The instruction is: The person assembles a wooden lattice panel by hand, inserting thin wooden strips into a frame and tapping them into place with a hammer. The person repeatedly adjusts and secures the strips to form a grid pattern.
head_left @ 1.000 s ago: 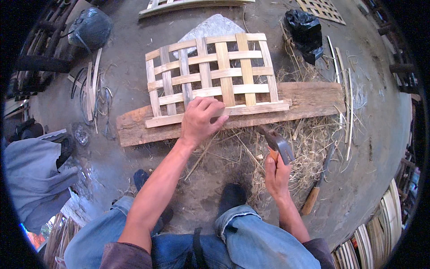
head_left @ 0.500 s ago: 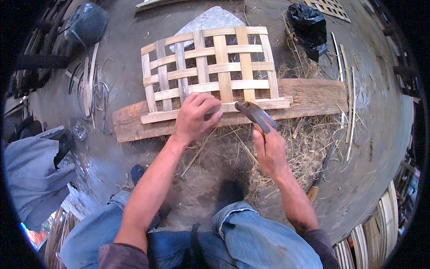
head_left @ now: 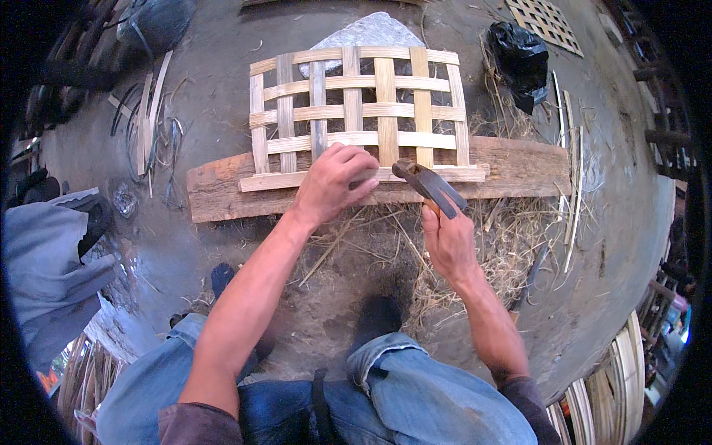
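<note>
A lattice panel (head_left: 386, 111) woven from flat pale strips, a few of them greyish, leans up from a rough wooden plank (head_left: 523, 159). Along its lower edge runs a pale wooden strip (head_left: 276, 182). My left hand (head_left: 332, 182) rests at the middle of this strip, its fingers curled together; whatever they pinch, if anything, is hidden. A hammer (head_left: 437, 190) is in my right hand (head_left: 451, 241), which wraps round the handle just below the dark metal head. The head hovers over or touches the strip, just right of my left fingers; I cannot tell which.
Behind the panel lies a pale stone slab (head_left: 371, 31). A black plastic bag (head_left: 518, 63) sits at the far right, near another woven panel (head_left: 547, 22). Shavings (head_left: 475, 274) litter the ground, with a long-bladed tool (head_left: 532, 278) beside them. Grey cloth (head_left: 48, 259) hangs at left.
The whole view has shifted slightly. Both hands stay close to the strip, and the hammer remains in my right hand with hardly any movement against the panel.
</note>
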Tool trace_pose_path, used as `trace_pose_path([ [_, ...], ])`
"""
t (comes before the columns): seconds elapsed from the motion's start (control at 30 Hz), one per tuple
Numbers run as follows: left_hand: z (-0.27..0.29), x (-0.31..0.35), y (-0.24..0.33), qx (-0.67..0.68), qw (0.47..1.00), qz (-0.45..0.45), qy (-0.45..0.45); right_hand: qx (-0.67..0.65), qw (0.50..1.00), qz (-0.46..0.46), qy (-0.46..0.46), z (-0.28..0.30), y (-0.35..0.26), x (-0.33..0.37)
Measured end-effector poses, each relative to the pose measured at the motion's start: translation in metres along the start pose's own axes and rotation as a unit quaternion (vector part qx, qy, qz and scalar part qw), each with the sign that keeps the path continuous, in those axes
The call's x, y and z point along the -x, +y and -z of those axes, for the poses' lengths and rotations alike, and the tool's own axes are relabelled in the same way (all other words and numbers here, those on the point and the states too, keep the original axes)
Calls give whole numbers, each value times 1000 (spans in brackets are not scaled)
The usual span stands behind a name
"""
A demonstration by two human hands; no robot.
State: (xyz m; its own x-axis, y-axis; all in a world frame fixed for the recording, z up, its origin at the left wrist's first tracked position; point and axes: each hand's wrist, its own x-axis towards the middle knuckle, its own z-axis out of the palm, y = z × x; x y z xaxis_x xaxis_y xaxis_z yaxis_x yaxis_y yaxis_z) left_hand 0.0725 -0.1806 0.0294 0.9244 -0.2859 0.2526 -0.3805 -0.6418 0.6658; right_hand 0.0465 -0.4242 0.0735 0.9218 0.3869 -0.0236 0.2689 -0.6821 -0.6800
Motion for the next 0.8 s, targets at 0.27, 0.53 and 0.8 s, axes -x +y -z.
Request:
trace_pose_path([
  [0.27, 1, -2, -13, 25, 999, -25, -22, 5, 1000, 25, -7, 22, -23, -4],
  [0.53, -1, -1, -15, 13, 999, -34, -19, 40, 999, 2, 6, 6, -15, 7],
  [0.8, -1, -1, -14, 27, 999, -21, -35, 1, 995, -99, 14, -15, -9, 6],
])
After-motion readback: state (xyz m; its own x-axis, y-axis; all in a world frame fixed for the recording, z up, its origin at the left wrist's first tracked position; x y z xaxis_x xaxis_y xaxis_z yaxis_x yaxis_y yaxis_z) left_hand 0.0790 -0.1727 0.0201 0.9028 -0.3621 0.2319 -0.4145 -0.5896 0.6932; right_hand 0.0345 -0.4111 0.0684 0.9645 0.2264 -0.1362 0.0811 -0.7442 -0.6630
